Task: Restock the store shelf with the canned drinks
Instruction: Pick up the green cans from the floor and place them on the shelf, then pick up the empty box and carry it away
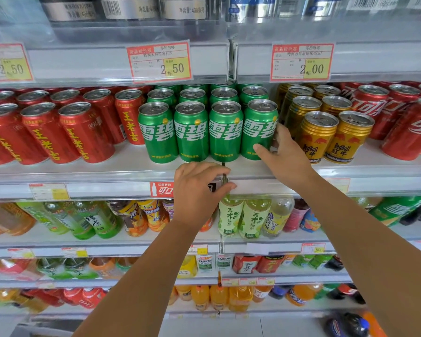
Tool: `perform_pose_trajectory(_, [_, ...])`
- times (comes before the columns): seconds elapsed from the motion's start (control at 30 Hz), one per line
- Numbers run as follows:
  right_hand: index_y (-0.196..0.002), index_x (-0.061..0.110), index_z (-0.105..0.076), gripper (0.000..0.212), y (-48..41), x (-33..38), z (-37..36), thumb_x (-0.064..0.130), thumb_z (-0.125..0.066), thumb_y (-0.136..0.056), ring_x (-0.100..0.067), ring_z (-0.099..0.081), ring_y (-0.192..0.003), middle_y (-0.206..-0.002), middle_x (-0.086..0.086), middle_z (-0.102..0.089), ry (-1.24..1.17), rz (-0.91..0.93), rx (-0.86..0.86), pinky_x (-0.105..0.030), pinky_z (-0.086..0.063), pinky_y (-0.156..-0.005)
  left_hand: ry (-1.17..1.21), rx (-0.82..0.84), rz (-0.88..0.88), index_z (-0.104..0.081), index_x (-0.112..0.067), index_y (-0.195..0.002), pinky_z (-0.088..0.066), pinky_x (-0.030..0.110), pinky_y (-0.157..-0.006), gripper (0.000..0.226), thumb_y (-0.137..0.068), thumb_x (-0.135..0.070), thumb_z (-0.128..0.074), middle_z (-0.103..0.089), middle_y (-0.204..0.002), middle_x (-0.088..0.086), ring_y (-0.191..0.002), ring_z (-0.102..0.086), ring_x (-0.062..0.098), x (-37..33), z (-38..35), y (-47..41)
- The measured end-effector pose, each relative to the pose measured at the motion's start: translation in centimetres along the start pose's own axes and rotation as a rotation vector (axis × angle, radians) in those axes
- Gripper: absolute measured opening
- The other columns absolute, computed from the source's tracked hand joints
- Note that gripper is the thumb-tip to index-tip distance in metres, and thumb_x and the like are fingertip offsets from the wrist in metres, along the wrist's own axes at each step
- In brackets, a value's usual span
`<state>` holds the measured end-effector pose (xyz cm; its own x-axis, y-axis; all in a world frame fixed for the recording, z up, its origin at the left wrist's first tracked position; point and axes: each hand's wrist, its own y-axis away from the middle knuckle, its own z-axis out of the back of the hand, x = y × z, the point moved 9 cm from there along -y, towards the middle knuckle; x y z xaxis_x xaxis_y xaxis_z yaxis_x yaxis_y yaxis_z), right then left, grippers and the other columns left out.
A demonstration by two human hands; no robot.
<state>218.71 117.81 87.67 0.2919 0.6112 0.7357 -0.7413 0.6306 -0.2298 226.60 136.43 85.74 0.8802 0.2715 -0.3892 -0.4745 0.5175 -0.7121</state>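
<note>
Green can (259, 128), right hand (286, 155) partly behind

1. Green cans (191, 132), 12 o'clock: four in front, about twelve showing.
2. Gold cans (317, 135), 2 o'clock: two in front, at least six.
3. Red tea cans (83, 132), 9 o'clock: at least eight.
4. Price tags (159, 62), 10 to 1 o'clock: three.

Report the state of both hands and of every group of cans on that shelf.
Right hand, grips rightmost green can.
Left hand, fingers curled over shelf rail.
Green cans, upright, unopened, labels forward.
Gold cans, upright, unopened.
Red tea cans, upright, unopened.
Cola cans, upright, unopened.
</note>
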Motion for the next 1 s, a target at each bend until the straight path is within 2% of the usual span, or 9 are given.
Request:
perform_pose_trajectory(0.23, [-0.147, 0.029, -0.022, 0.076, 0.5, 0.5, 0.2, 0.042, -0.064, -0.086, -0.017, -0.057, -0.119, -0.139, 0.007, -0.053, 0.069, 0.016, -0.055, -0.042, -0.047, -0.099, -0.001, 0.030, -0.005, -0.075, -0.029, -0.097, -0.028, 0.023, -0.091, 0.034, -0.076, -0.054, -0.070, -0.071, -0.096, -0.014, -0.091, -0.060, 0.013, -0.1, 0.1, -0.2])
perform_pose_trajectory(0.4, [-0.154, 0.018, -0.008, 0.082, 3.3, 0.8, 1.6, 0.032, -0.061, -0.092, -0.013, -0.047, -0.127, -0.142, -0.002, -0.048, -0.034, 0.003, -0.156, -0.028, -0.039, -0.101, -0.017, 0.042, -0.007, -0.073, -0.024, -0.108, -0.033, 0.026, -0.099, 0.039, -0.078, -0.047, -0.074, -0.071, -0.111, -0.008, -0.102, -0.063, 0.016, -0.5, 0.9, 0.1])
perform_pose_trajectory(0.47, [-0.152, 0.020, -0.016, 0.072, 5.8, 0.9, 2.0, 0.026, -0.058, -0.094, -0.008, -0.045, -0.128, -0.142, 0.001, -0.047, -0.119, 0.021, -0.190, -0.025, -0.038, -0.104, 0.005, -0.040, -0.022, -0.074, -0.018, -0.106, -0.039, 0.030, -0.104, 0.032, -0.081, -0.037, -0.074, -0.068, -0.121, -0.002, -0.112, -0.060, 0.017, -1.4, 2.3, 1.1])
perform_pose_trajectory(0.57, [-0.138, 0.026, -0.041, 0.047, 10.2, 0.8, 2.1, 0.015, -0.056, -0.094, -0.005, -0.051, -0.121, -0.133, 0.009, -0.055, -0.217, 0.088, -0.269, -0.015, -0.039, -0.097, 0.048, -0.115, 0.018, -0.075, -0.014, -0.103, -0.037, 0.021, -0.105, 0.024, -0.084, -0.029, -0.068, -0.068, -0.120, 0.001, -0.113, -0.058, 0.018, -1.9, 3.9, 5.0])
perform_pose_trajectory(0.7, [-0.111, 0.023, -0.060, 0.028, 14.9, -0.3, -2.5, 0.007, -0.054, -0.089, -0.003, -0.061, -0.099, -0.109, 0.010, -0.063, -0.257, 0.137, -0.161, -0.013, -0.046, -0.078, 0.058, -0.002, 0.266, -0.072, -0.019, -0.108, -0.039, 0.018, -0.101, 0.027, -0.085, -0.032, -0.065, -0.065, -0.123, -0.006, -0.114, -0.056, 0.013, 1.3, 3.2, 14.3])
perform_pose_trajectory(0.8, [-0.106, 0.020, -0.064, 0.024, 17.3, -1.8, -9.1, 0.007, -0.055, -0.089, 0.002, -0.060, -0.088, -0.100, 0.005, -0.064, -0.192, 0.095, 0.040, -0.009, -0.046, -0.068, 0.049, 0.068, 0.559, -0.071, -0.024, -0.110, -0.033, 0.003, -0.096, 0.033, -0.084, -0.039, -0.058, -0.065, -0.123, -0.008, -0.114, -0.053, 0.007, 5.3, 3.5, 22.8])
perform_pose_trajectory(0.83, [-0.106, 0.022, -0.064, 0.024, 18.0, -2.4, -11.6, 0.006, -0.056, -0.089, 0.002, -0.061, -0.084, -0.098, 0.005, -0.064, -0.161, 0.075, 0.103, -0.012, -0.046, -0.067, 0.027, 0.104, 0.652, -0.071, -0.026, -0.111, -0.037, 0.006, -0.093, 0.034, -0.084, -0.041, -0.057, -0.065, -0.123, -0.009, -0.114, -0.052, 0.007, 6.7, 3.9, 25.8])
perform_pose_trajectory(0.9, [-0.105, 0.026, -0.063, 0.024, 19.4, -3.0, -17.1, 0.008, -0.058, -0.089, -0.003, -0.062, -0.081, -0.098, 0.006, -0.065, -0.087, 0.069, 0.228, -0.024, -0.049, -0.070, -0.033, 0.172, 0.858, -0.068, -0.029, -0.115, -0.049, 0.024, -0.088, 0.031, -0.086, -0.038, -0.060, -0.063, -0.124, -0.011, -0.112, -0.055, 0.010, 9.8, 5.5, 32.1])
perform_pose_trajectory(1.0, [-0.108, 0.019, -0.063, 0.023, 21.4, -2.3, -25.7, 0.008, -0.058, -0.089, -0.020, -0.064, -0.086, -0.100, 0.006, -0.062, 0.016, 0.090, 0.397, -0.036, -0.052, -0.072, -0.097, 0.208, 1.161, -0.062, -0.030, -0.123, -0.051, 0.032, -0.089, 0.035, -0.089, -0.033, -0.065, -0.060, -0.129, -0.011, -0.109, -0.059, 0.015, 14.9, 9.5, 41.8])
